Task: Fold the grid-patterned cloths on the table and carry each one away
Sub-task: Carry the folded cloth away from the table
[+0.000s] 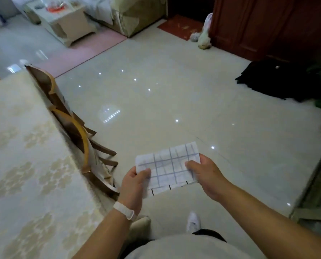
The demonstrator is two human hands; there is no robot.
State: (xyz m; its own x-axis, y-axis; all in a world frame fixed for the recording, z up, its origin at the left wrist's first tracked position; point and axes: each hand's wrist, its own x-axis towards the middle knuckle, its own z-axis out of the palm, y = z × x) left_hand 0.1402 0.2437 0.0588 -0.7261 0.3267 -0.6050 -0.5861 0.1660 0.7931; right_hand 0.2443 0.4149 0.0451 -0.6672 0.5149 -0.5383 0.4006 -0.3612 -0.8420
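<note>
Head view, the only one I had.

The grid-patterned cloth [171, 168] sat low in frame, about 6 o'clock. It was held in the air over the tiled floor [156, 100], apart from the table [25, 146]. It was already down to a small rectangle. Dark ticks from a lower layer showed along its near edge.

The left hand [135, 181] gripped the cloth's 9 o'clock end, thumb on top and fingers curled beneath. There was a white wristband [123, 211] on that wrist. The right hand [204, 172] pinched the 3 o'clock end, fingertips lying on the top face, and I couldn't see the thumb. The cloth lay roughly level between the hands, with its far corner lifted toward 2 o'clock.

The table, under a pale patterned cover, filled 8 to 9 o'clock. A wooden chair [70, 116] was tucked against its edge. One white shoe [193, 221] showed at 6 o'clock below the cloth. The person faced open floor, not the table. A black bag [279, 81] lay on the floor at 2 o'clock, near a dark red door [268, 25] at 1 o'clock.

My read was that folding of this cloth was done or nearly so, though I couldn't rule out one more fold. With the cloth off the table, the carrying step seemed to be the one in hand. I couldn't identify a drop-off spot. Only part of the table was in frame, so I couldn't tell whether more cloths waited there.
</note>
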